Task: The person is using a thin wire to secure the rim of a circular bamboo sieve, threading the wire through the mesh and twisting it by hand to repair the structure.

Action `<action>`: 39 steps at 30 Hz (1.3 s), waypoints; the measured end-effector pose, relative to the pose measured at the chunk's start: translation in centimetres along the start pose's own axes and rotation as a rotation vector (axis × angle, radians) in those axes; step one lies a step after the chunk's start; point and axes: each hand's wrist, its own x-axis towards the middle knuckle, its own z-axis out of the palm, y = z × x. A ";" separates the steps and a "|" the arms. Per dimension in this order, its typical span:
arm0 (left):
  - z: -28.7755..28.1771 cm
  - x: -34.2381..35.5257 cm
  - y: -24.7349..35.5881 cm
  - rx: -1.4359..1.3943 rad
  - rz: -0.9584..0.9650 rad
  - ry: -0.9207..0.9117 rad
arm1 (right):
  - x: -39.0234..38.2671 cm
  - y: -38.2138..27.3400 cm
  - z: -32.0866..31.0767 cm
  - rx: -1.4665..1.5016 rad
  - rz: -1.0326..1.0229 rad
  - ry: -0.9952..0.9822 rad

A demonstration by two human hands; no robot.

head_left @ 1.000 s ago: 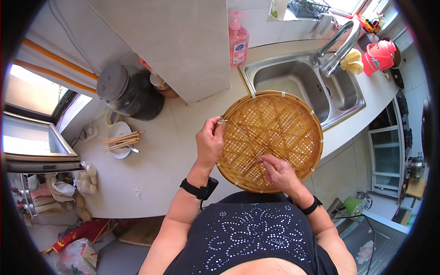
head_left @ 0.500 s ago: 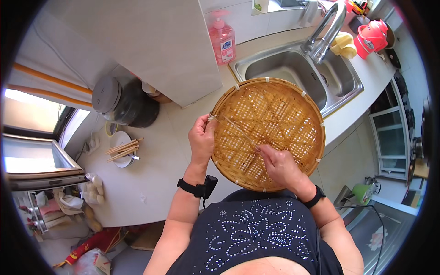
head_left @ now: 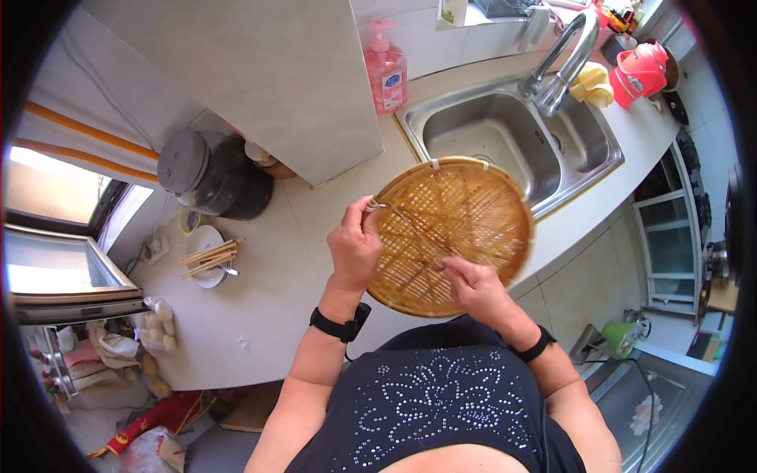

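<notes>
A round woven bamboo tray (head_left: 481, 213) is held up in front of my chest, tilted, with its right edge blurred by motion. My left hand (head_left: 354, 240) is closed on the left part of its rim, beside a pale binding. From there a thin strand (head_left: 408, 223) runs slantwise across the weave to my right hand (head_left: 475, 290). The fingers of that hand are pinched on the strand's end, in front of the tray's lower middle. What exactly lies between the fingertips is too small to make out.
Behind the tray are a double steel sink (head_left: 490, 130) with a tap (head_left: 561, 79), a pink soap bottle (head_left: 385, 69) and a pink flask (head_left: 639, 73). On the left of the counter stand a dark jar (head_left: 229, 177) and a plate (head_left: 206, 277) bearing wooden sticks (head_left: 213, 254).
The tray has tilted, and its right and far edges have swung in toward me, uncovering more of the sink. My left hand keeps the rim, and my right hand keeps the strand.
</notes>
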 end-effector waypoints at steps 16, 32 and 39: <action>1.0 -1.2 2.7 0.076 0.340 -0.130 | -0.1 -1.8 -0.9 -0.254 -0.096 0.015; -1.2 7.6 7.0 -0.165 0.619 -0.381 | 6.6 -8.9 -11.8 0.007 0.077 -0.302; -0.9 8.4 7.6 -0.115 0.689 -0.429 | 8.9 -6.5 -10.6 0.342 0.155 -0.315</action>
